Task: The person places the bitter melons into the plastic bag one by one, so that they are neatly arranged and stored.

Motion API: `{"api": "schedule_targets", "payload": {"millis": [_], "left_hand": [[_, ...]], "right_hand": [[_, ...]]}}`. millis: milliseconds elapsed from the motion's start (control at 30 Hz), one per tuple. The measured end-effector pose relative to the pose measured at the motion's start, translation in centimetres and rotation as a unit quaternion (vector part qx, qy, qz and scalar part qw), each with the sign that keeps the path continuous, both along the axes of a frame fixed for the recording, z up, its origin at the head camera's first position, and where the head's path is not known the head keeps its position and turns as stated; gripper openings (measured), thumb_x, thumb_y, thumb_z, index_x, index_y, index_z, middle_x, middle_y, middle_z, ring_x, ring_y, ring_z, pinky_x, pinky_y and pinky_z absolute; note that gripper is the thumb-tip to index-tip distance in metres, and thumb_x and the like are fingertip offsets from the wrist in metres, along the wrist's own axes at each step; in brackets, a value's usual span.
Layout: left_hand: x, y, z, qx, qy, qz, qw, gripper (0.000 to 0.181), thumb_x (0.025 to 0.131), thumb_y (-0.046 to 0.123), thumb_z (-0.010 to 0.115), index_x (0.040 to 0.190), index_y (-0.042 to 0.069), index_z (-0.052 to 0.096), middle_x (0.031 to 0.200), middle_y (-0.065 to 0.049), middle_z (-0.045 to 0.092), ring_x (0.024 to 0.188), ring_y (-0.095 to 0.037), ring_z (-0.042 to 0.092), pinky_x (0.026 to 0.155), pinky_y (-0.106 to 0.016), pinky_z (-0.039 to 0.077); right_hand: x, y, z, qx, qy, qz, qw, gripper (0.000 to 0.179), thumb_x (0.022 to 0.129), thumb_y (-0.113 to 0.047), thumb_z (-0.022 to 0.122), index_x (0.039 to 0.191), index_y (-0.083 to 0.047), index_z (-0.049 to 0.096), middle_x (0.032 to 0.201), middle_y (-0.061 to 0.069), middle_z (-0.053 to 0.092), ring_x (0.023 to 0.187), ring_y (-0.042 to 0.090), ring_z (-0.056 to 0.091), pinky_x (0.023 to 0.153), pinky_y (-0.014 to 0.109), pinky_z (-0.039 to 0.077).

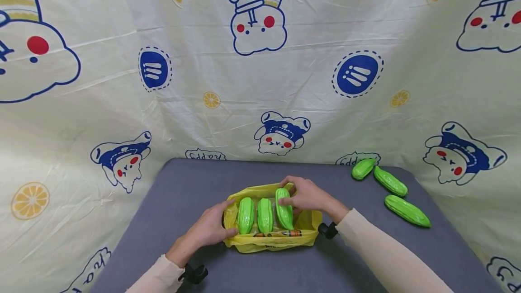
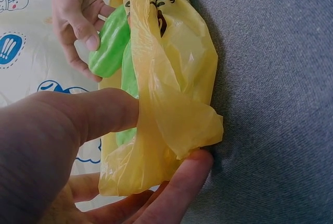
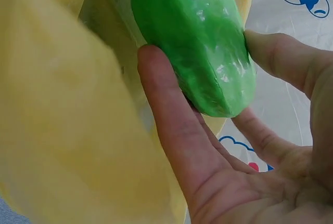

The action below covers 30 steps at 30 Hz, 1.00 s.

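Pinching a green vegetable (image 1: pixel 286 217), right fingers (image 3: pixel 166 99) partly hide it while left fingers (image 2: pixel 109 110) grip the yellow bag (image 2: pixel 177 86).

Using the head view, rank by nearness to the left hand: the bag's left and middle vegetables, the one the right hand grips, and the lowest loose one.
1. Left vegetable: in the bag, beside the left hand.
2. Middle vegetable: in the bag, next along.
3. Gripped vegetable: in the right hand, further right.
4. Loose vegetable: on the table, far right.
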State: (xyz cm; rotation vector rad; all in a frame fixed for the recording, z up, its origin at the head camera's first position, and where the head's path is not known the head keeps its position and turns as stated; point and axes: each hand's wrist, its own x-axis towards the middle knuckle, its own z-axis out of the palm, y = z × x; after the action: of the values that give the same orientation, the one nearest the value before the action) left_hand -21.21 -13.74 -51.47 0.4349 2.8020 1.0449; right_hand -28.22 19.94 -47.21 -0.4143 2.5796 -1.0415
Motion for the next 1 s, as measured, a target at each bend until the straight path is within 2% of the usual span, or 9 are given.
{"api": "schedule_targets", "payload": {"millis": [200,367,667,1000], "left_hand": [[0.1,0.0,0.1,0.005,-0.003,-0.001,1.0,0.09,0.092,0.023,0.096,0.17,0.002,0.057,0.167,-0.027,0.065,0.155,-0.051,0.062,0.127,-0.07,0.052],[0.1,0.0,0.2,0.008,-0.008,-0.002,0.9999,0.089,0.092,0.023,0.096,0.17,0.003,0.057,0.168,-0.026,0.064,0.156,-0.051,0.061,0.127,-0.071,0.052],[0.1,-0.1,0.1,0.006,-0.008,-0.002,1.0,0.09,0.092,0.024,0.096,0.169,0.002,0.057,0.167,-0.026,0.065,0.155,-0.051,0.062,0.127,-0.07,0.052],[0.1,-0.1,0.3,0.002,-0.006,-0.001,1.0,0.091,0.092,0.025,0.097,0.17,0.003,0.057,0.167,-0.026,0.064,0.155,-0.052,0.062,0.126,-0.07,0.052]], "right_hand": [[-0.1,-0.2,0.0,-0.006,-0.027,0.022,0.9994,0.052,0.109,-0.026,0.086,0.155,-0.012,0.068,0.128,0.02,0.08,0.079,0.026,0.086,0.083,0.049,0.073],[-0.2,-0.4,0.0,-0.014,-0.049,0.027,0.9983,0.05,0.108,-0.022,0.086,0.152,-0.009,0.068,0.122,0.018,0.082,0.082,0.023,0.085,0.082,0.049,0.074],[-0.5,-0.8,-0.3,0.001,-0.053,0.03,0.9981,0.045,0.108,-0.021,0.086,0.148,-0.008,0.068,0.11,0.013,0.081,0.084,0.025,0.085,0.081,0.047,0.074],[-0.7,-1.1,0.0,0.013,-0.066,0.033,0.9972,0.049,0.109,-0.021,0.084,0.152,-0.006,0.068,0.117,0.015,0.082,0.087,0.025,0.086,0.084,0.046,0.074]]}}
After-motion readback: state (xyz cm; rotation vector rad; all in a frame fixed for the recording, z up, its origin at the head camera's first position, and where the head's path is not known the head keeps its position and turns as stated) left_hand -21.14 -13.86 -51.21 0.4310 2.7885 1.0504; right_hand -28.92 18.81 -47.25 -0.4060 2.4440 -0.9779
